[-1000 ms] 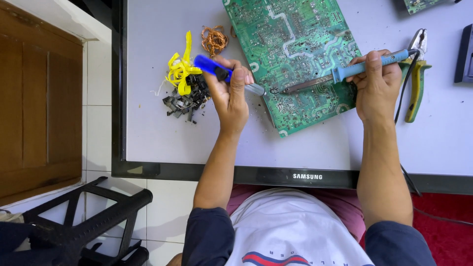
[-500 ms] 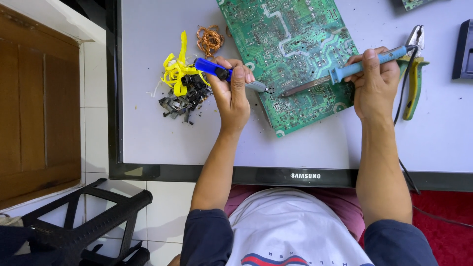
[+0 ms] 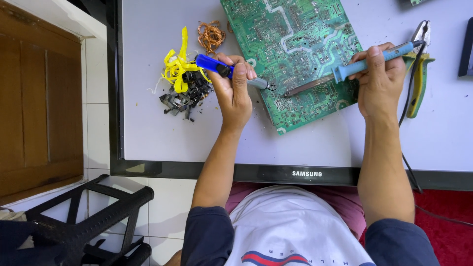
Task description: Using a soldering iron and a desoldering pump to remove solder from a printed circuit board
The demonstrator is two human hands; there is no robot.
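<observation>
A green circuit board (image 3: 295, 44) lies solder side up on a white panel (image 3: 148, 133) with a black frame. My left hand (image 3: 235, 91) grips a blue-handled desoldering pump (image 3: 217, 66), its grey tip resting at the board's left edge. My right hand (image 3: 378, 81) holds a blue-handled soldering iron (image 3: 364, 61); the iron's metal shaft slants down-left and its tip touches the board close to the pump's tip.
A heap of small dark parts (image 3: 185, 96), yellow strips (image 3: 178, 66) and a tangle of copper wire (image 3: 211, 35) lie left of the board. Green-handled pliers (image 3: 419, 74) rest at the right beside the iron's cord. A black stool (image 3: 84, 221) stands at lower left.
Both hands have held their tools on the board with almost no shift. The view itself has drifted slightly.
</observation>
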